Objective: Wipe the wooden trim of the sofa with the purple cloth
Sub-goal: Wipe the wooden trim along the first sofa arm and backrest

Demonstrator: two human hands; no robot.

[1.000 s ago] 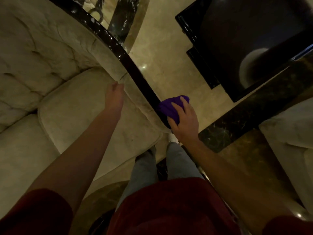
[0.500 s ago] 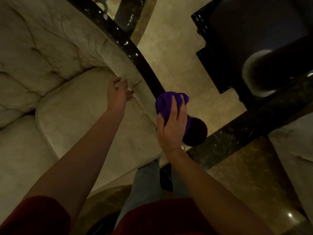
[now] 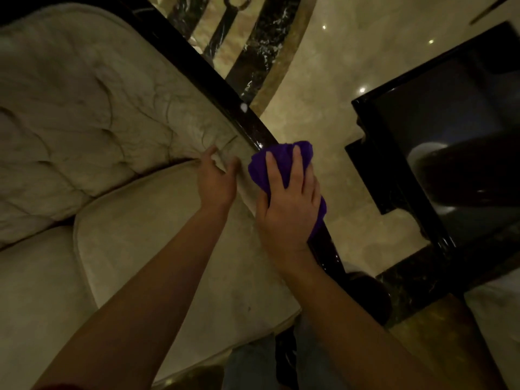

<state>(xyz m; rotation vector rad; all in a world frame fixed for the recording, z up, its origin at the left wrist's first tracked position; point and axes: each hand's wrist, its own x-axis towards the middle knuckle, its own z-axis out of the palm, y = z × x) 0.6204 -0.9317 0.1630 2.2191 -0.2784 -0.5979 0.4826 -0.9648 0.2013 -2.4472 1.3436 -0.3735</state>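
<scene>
A glossy dark wooden trim (image 3: pixel 225 88) runs diagonally along the top edge of the cream tufted sofa (image 3: pixel 84 122), from the upper left down to the arm end. My right hand (image 3: pixel 287 204) presses the bunched purple cloth (image 3: pixel 281 159) flat onto the trim near the middle of the view. The cloth wraps over the rail and shows again below my palm. My left hand (image 3: pixel 216 178) rests with spread fingers on the padded inner side of the sofa arm, just left of the cloth, holding nothing.
A black glossy table (image 3: pixel 439 153) stands to the right across a strip of polished beige marble floor (image 3: pixel 332 114). A second pale seat (image 3: pixel 495 305) shows at the lower right. My legs stand beside the rounded arm end (image 3: pixel 368 294). A seat cushion (image 3: pixel 135 249) lies below my left arm.
My right hand has slid the purple cloth up along the trim, away from the rounded arm end. My left hand moved further up the padded arm, and the view shifted closer.
</scene>
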